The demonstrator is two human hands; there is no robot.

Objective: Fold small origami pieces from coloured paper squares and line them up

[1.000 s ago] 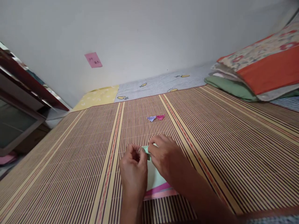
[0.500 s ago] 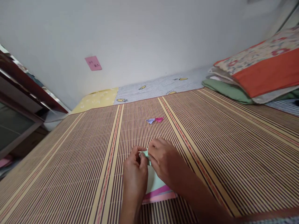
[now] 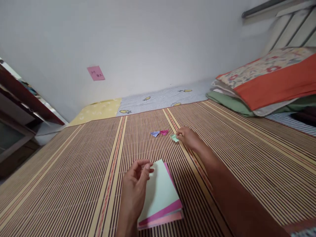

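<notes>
My right hand pinches a small folded green paper over the striped mat, just right of two other small folded papers. Of these, one is blue and one is magenta, and they lie side by side. My left hand is beside and partly over the left edge of a paper stack, fingers curved and apart, with nothing in it. The stack has a pale green sheet on top, with magenta and pink sheets showing beneath.
The striped mat spreads under everything. Folded bedding with an orange and floral cover is piled at the right. A pink note is on the wall behind. Yellow cloth shows beyond the mat's far edge.
My right hand has moved away from my left, forward and right, carrying the green paper towards the other two folded pieces. My left hand has let go of it. The view has shifted slightly.
</notes>
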